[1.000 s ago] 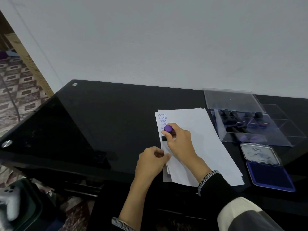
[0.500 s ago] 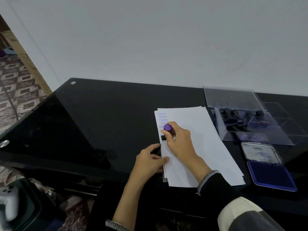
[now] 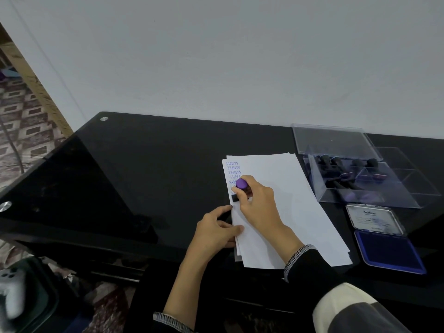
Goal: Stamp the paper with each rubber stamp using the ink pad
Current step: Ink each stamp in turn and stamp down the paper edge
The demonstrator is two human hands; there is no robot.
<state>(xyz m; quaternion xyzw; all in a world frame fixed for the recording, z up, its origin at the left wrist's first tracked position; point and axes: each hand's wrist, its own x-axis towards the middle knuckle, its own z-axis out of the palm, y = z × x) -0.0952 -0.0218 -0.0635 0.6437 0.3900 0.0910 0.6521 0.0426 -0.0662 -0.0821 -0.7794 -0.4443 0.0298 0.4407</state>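
A stack of white paper [image 3: 295, 203] lies on the black glass table, with blue "SAMPLE" prints in a column along its left edge. My right hand [image 3: 258, 205] grips a rubber stamp with a purple knob [image 3: 241, 183] and holds its black base down on the paper's left edge, below the prints. My left hand [image 3: 216, 230] rests on the paper's left edge with thumb and fingers spread, holding the sheets flat. An open blue ink pad [image 3: 389, 248] lies to the right of the paper, lid [image 3: 373, 218] folded back.
A clear plastic box [image 3: 360, 186] holding several dark stamps stands at the back right, its lid [image 3: 334, 140] open behind it. The table's front edge [image 3: 72, 239] runs just below my hands. A white game controller [image 3: 10, 292] lies on the floor at the lower left.
My left hand uncurled and spread flat on the paper's left edge. My right hand stayed pressing the stamp in the same place.
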